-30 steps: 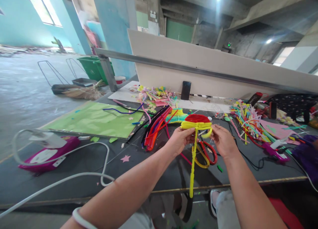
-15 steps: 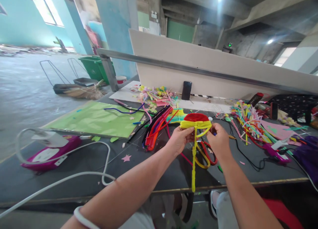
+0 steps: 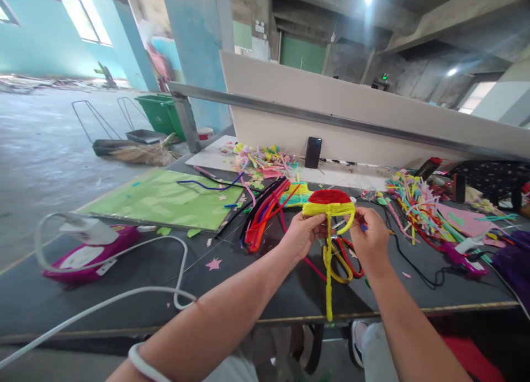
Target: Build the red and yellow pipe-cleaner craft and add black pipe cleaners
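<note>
My left hand (image 3: 301, 236) pinches the left side of a small piece (image 3: 329, 202) wound from pipe cleaners, red on top with a yellow band below. My right hand (image 3: 370, 239) is closed on its right side, on the yellow pipe cleaner (image 3: 328, 277) that loops there and hangs straight down past the table's front edge. Both hands hold the piece just above the dark table (image 3: 256, 277). Scissors with red and yellow handles (image 3: 346, 261) lie on the table under my hands.
A bundle of coloured pipe cleaners (image 3: 263, 211) lies left of my hands, a green sheet (image 3: 165, 197) further left. A pink device (image 3: 89, 248) with a white cable (image 3: 124, 293) sits at the near left. Loose pipe cleaners (image 3: 414, 202) crowd the right. A phone (image 3: 313, 152) leans on the back board.
My right hand has drawn in closer to the piece, and the hanging yellow tail has become shorter. The view has drifted slightly.
</note>
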Demonstrator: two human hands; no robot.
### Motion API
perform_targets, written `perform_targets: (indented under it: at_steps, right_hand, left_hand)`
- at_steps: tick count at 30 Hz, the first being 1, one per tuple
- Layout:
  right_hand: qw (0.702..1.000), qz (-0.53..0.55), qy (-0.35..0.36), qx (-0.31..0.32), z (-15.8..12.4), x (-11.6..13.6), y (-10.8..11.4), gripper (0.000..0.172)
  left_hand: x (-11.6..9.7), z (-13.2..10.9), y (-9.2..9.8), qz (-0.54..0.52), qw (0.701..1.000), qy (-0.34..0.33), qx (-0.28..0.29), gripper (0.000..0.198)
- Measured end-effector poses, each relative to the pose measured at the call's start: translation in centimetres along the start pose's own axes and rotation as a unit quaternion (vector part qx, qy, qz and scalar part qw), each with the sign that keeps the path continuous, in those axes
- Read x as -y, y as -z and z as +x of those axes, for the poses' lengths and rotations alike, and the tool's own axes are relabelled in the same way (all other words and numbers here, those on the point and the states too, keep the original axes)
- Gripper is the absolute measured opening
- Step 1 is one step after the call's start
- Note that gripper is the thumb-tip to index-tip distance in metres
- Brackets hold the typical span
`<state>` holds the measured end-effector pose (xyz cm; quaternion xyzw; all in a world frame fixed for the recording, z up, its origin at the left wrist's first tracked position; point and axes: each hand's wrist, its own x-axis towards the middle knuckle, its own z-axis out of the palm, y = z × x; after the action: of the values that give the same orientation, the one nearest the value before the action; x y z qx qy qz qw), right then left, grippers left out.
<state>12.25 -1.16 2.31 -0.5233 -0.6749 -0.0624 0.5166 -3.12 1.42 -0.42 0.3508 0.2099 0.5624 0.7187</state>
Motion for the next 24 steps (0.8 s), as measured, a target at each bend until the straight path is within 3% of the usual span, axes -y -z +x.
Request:
perform_targets:
  at_steps: [3,6,9,14,19,24]
  right_hand:
    - [0.992,0.087,-0.095,0.0,0.0,0.7,0.2,0.024]
    - [0.974,0.151,-0.17,0.012,0.4,0.8,1.0,0.031]
    - [0.971,0.163,-0.17,0.035,1.0,0.2,2.0,0.034]
    - [0.966,0.151,-0.162,0.135,0.9,0.2,2.8,0.031]
    - [0.97,0.081,-0.136,0.184,-0.1,1.6,1.4,0.03]
    - [0.97,0.038,-0.126,0.206,-0.5,2.0,0.0,0.03]
  left_hand:
    - [0.1,0.0,0.0,-0.012,1.0,0.005,0.014,0.03]
    - [-0.8,-0.2,0.0,-0.005,0.997,0.054,0.054,0.029]
    - [-3.1,-0.2,0.2,-0.002,0.988,0.088,0.129,0.037]
    - [-6.4,0.1,0.8,0.087,0.987,0.044,0.131,0.043]
    - [-5.6,0.2,1.2,0.229,0.957,0.054,0.171,0.029]
    - [-4.1,0.6,1.4,0.288,0.942,0.041,0.169,0.024]
